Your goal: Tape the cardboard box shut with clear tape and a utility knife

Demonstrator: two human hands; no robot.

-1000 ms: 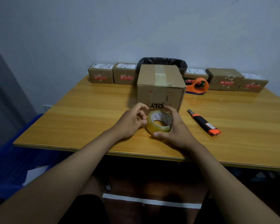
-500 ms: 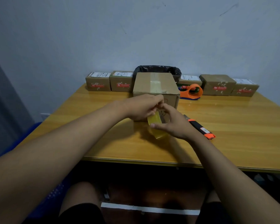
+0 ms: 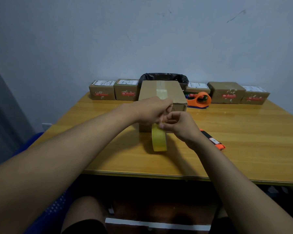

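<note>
A closed cardboard box [image 3: 174, 93] stands at mid-table with a strip of tape along its top seam. In front of it a yellowish roll of clear tape [image 3: 158, 139] is held upright on edge, just above the table. My right hand [image 3: 181, 125] grips the top of the roll. My left hand [image 3: 152, 109] pinches at the roll's upper edge, fingers closed against the right hand's fingers. A black and orange utility knife [image 3: 214, 141] lies on the table to the right, partly hidden behind my right wrist.
An orange tape dispenser [image 3: 200, 99] sits behind the box to the right. Several small brown parcels [image 3: 227, 92] line the wall edge of the wooden table [image 3: 243, 132]. A black-lined bin [image 3: 164, 77] stands behind the box. A blue chair [image 3: 41, 217] is at the lower left.
The roll went from lying tilted on the table to upright on edge. Both hands rose with it toward the box, and my left hand now pinches the roll's top.
</note>
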